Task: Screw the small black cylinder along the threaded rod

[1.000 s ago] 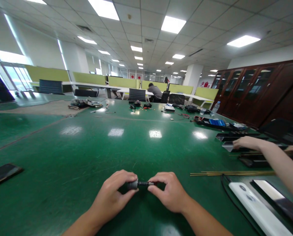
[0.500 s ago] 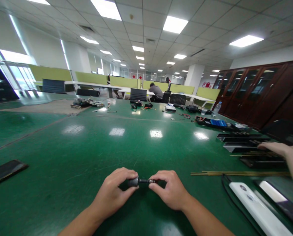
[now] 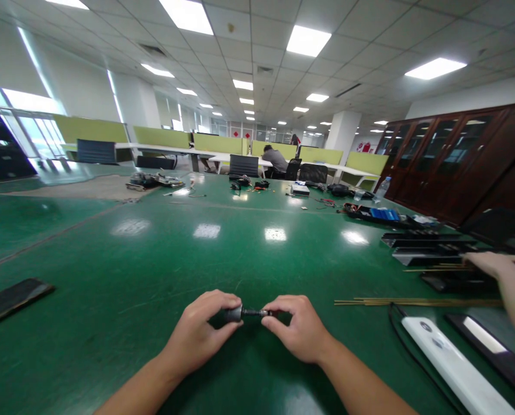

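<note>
Fingers (image 3: 228,301) of the left hand (image 3: 200,328) pinch a dark grey cylinder (image 3: 235,314); those of the right hand (image 3: 299,331) pinch its thin black shaft (image 3: 252,312) at the right.

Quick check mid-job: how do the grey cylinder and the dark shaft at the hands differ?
The grey cylinder is thick, while the dark shaft is slim. The left hand grips the cylinder; the right hand pinches the shaft's far end. The cylinder looks plain grey, the shaft nearly black with a shinier tip. Both lie roughly in one line.

No readable lettering, round mark (image 3: 425,327) on white device (image 3: 458,366), illegible
</note>
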`<state>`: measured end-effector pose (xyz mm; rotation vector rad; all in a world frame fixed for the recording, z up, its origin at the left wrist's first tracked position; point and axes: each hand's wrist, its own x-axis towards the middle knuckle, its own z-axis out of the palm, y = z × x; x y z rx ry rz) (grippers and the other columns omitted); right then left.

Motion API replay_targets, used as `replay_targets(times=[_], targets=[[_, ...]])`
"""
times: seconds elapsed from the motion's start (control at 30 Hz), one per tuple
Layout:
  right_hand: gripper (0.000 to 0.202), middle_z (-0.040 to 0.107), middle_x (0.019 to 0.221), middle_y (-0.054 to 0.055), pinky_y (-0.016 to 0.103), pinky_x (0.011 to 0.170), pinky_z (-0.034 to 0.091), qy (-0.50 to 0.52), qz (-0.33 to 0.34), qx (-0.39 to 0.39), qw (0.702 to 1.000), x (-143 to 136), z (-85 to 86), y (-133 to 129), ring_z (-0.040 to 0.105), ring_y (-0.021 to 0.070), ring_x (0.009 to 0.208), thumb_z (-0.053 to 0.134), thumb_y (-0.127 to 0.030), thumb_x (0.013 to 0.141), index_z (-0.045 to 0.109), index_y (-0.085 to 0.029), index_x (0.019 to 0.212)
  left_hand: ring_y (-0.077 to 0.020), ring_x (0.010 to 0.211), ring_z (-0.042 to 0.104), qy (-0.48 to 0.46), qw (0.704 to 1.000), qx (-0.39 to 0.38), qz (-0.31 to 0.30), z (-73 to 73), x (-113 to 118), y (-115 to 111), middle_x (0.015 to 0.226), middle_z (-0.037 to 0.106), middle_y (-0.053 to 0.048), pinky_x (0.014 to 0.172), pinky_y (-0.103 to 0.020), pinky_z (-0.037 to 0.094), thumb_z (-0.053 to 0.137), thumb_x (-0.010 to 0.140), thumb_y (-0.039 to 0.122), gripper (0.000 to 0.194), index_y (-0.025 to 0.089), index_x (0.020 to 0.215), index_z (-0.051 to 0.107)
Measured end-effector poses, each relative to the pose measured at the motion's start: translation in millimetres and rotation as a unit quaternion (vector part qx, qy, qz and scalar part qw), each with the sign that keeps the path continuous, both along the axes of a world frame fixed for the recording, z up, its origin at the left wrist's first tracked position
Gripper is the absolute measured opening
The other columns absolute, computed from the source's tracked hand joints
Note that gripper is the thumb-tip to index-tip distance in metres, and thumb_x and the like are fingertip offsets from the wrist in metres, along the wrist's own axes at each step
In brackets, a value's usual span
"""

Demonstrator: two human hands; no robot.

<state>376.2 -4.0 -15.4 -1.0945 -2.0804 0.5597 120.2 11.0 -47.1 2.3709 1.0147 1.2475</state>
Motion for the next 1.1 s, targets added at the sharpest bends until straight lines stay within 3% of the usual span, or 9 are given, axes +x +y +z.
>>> replay_targets(times=[0.27,1.1], targets=[[0.013,0.075,0.084,0.003,0.028,0.074,0.048,-0.004,-0.002,0.009,1.000,1.9,1.0,0.0,0.068,0.0172,0.076,0.067,-0.027,0.089,0.077,-0.022,0.093,-0.0213,0.099,0.066,-0.007,1.000,0.006,0.004,2.3,0.6,-0.4,0.106,0.069,-0.009,0.088,-0.036,0.056,0.072,0.085,0.022,0.026,0.022,0.110,0.065],[0.010,0.074,0.084,0.001,0.027,0.075,0.046,-0.001,-0.001,0.001,1.000,5.5,-1.4,2.9,0.067,0.0156,0.077,0.068,-0.026,0.088,0.076,-0.023,0.092,-0.0174,0.102,0.064,0.000,1.000,-0.004,0.009,-1.5,-4.2,2.1,0.109,0.068,-0.003,0.092,-0.034,0.053,0.073,0.085,0.022,0.030,0.027,0.113,0.063]])
